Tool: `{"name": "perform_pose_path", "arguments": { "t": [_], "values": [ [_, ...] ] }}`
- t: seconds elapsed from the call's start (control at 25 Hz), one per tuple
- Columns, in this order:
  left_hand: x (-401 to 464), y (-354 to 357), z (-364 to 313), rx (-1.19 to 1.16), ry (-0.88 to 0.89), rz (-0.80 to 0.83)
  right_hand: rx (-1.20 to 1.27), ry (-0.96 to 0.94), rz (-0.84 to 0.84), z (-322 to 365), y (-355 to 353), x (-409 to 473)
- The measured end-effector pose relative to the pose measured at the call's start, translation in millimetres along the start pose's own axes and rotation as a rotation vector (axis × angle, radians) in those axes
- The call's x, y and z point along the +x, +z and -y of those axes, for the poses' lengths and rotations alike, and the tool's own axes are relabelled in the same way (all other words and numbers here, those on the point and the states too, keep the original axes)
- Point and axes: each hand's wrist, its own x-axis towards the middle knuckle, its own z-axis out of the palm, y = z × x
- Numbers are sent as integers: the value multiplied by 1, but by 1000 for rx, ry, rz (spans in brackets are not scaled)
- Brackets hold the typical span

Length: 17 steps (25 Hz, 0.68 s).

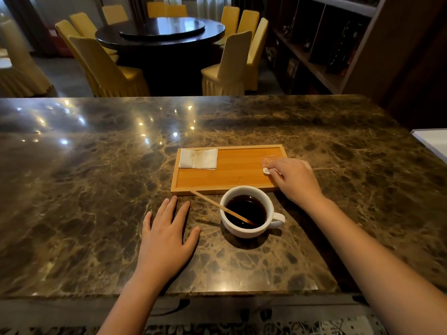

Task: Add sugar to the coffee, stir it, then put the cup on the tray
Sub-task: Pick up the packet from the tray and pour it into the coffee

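cup [247, 211] | on marble counter [96, 177] | dining room chairs [106, 68] behind

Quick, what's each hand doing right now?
Left hand: open, lying flat on the marble table, holding nothing.
Right hand: fingers on the sugar packet at the tray; whether its grip has closed cannot be told.

bare forearms, left hand [167, 234], right hand [296, 181], no sleeves

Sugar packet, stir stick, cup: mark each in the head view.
sugar packet [267, 161]: head view, on the pink part showing past the right hand's fingertips.
stir stick [210, 202]: head view, mid-shaft, outside the cup.
cup [244, 232]: head view, on the near white wall below the rim.
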Motion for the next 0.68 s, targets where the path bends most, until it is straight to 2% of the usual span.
{"name": "perform_pose_path", "arguments": {
  "t": [0.16, 0.28, 0.44, 0.52, 0.68],
  "values": [
    [0, 0, 0, 5, -3, -9, 102, 144, -58, 1, -2, 6],
    [0, 0, -1, 8, -4, -12, 87, 217, -91, -1, 3, 8],
    [0, 0, 0, 4, -3, -8, 69, 342, -25, -9, 4, 9],
    [0, 0, 0, 6, -2, -8, 100, 369, -10, -11, 4, 7],
    [0, 0, 0, 14, -3, -10, 177, 355, -97, -5, 2, -2]
  ]
}}
